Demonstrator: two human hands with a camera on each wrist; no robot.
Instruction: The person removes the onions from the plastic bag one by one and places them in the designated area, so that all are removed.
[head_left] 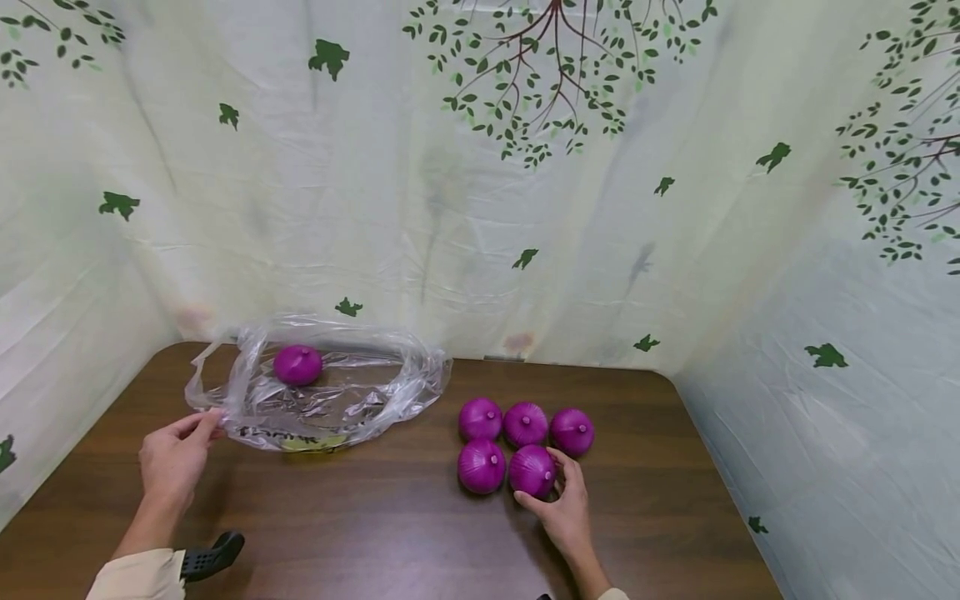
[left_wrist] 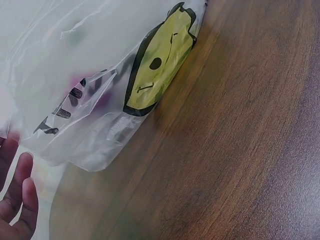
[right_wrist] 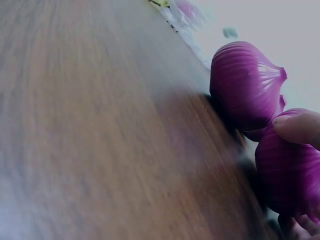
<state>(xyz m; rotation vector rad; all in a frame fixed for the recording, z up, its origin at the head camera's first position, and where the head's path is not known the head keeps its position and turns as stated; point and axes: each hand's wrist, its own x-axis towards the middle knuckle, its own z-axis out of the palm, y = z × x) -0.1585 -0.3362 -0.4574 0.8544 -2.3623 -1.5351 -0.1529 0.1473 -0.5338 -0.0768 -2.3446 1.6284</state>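
Observation:
A clear plastic bag (head_left: 423,379) with a printed yellow figure (left_wrist: 157,65) lies spread at the table's back left. Inside it, toward the left, sits a purple onion (head_left: 298,365). With thumb and fingers, my left hand (head_left: 174,458) pinches the bag's near left edge. My right hand (head_left: 564,508) curls around another purple onion (head_left: 531,471), the thumb (right_wrist: 300,129) on its side. Several more onions stand close around it in two rows; one onion (right_wrist: 245,85) is just left of it in the right wrist view.
The brown wooden table (head_left: 352,517) has rounded far corners. A pale curtain (head_left: 375,183) printed with leaves hangs behind it and along both sides. A black band (head_left: 213,557) with a protruding part is on the left wrist.

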